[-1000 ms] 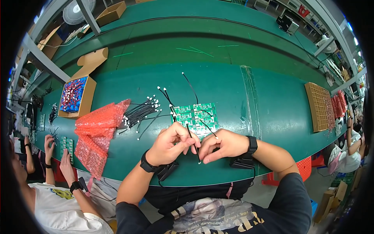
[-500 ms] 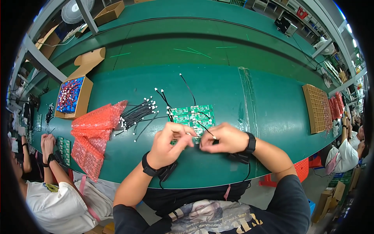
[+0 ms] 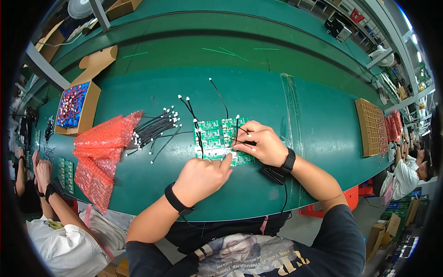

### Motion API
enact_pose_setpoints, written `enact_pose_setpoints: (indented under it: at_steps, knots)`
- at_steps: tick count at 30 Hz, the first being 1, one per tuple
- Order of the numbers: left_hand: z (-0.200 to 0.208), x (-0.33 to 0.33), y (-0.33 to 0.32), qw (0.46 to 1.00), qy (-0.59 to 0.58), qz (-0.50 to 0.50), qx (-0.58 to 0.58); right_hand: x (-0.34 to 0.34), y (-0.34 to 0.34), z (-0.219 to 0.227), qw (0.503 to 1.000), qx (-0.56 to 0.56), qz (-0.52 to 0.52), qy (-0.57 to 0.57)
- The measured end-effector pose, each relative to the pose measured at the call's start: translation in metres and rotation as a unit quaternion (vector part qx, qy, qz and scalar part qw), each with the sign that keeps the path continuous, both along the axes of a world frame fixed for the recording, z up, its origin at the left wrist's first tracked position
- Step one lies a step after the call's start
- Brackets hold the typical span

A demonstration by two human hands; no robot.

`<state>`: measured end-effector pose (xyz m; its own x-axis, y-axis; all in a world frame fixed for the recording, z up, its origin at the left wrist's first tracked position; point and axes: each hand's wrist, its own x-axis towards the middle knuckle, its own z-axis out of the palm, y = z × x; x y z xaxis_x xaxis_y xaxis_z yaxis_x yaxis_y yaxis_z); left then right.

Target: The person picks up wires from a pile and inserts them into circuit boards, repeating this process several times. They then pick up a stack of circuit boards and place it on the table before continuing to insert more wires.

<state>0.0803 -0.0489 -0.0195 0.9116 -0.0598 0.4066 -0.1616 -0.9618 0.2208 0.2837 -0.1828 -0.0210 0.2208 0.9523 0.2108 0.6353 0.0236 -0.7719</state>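
Observation:
A green circuit board panel (image 3: 212, 135) lies on the table in front of me, with several black cables standing or lying on it. My right hand (image 3: 264, 145) is over the board's right side, thumb and fingers pinched on a thin black cable (image 3: 238, 128) with white plugs. Palm down, my left hand (image 3: 205, 179) rests at the board's near edge, one fingertip on the board and the other fingers curled, partly hidden. A pile of black cables with white connectors (image 3: 154, 128) lies left of the board. One loose black cable (image 3: 220, 98) reaches out beyond it.
Red bubble wrap (image 3: 99, 159) lies left of the cables. Behind it stands an open carton (image 3: 88, 111) of blue parts with red wires. A divided cardboard tray (image 3: 369, 129) sits at the far right. A co-worker's hands (image 3: 42, 171) are at the left, near other green boards (image 3: 66, 175).
My hands were close together at the board's near edge. My right hand has moved up over the board; my left has turned palm down and lowered onto the edge. The view has shifted slightly.

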Motion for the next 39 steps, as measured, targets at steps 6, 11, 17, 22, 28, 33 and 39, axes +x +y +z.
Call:
enact_pose_setpoints:
  at_steps: [6,11,17,22,28,33,39]
  knots:
    - [-0.002,-0.002,0.004,0.997,0.059,0.038,0.045,-0.004,0.003,-0.004,0.997,-0.001,-0.007,-0.073]
    - [-0.007,0.001,0.002,0.996,0.053,0.035,0.056,-0.003,0.002,-0.002,0.994,-0.021,-0.023,-0.102]
    - [-0.007,0.001,0.004,0.997,0.044,0.049,0.041,-0.007,0.002,0.008,0.989,0.002,0.0,-0.149]
    - [-0.014,0.0,0.0,0.994,0.064,0.065,0.058,-0.011,0.003,0.006,0.988,-0.001,0.0,-0.154]
    - [-0.014,0.0,-0.001,0.994,0.071,0.064,0.053,-0.012,0.002,0.012,0.986,-0.03,0.002,-0.162]
    - [-0.009,-0.002,0.001,0.996,0.052,0.052,0.043,-0.015,-0.001,0.014,0.982,-0.042,-0.001,-0.185]
    - [-0.009,-0.001,0.001,0.998,0.04,0.049,0.031,-0.017,0.001,0.017,0.977,-0.054,0.001,-0.209]
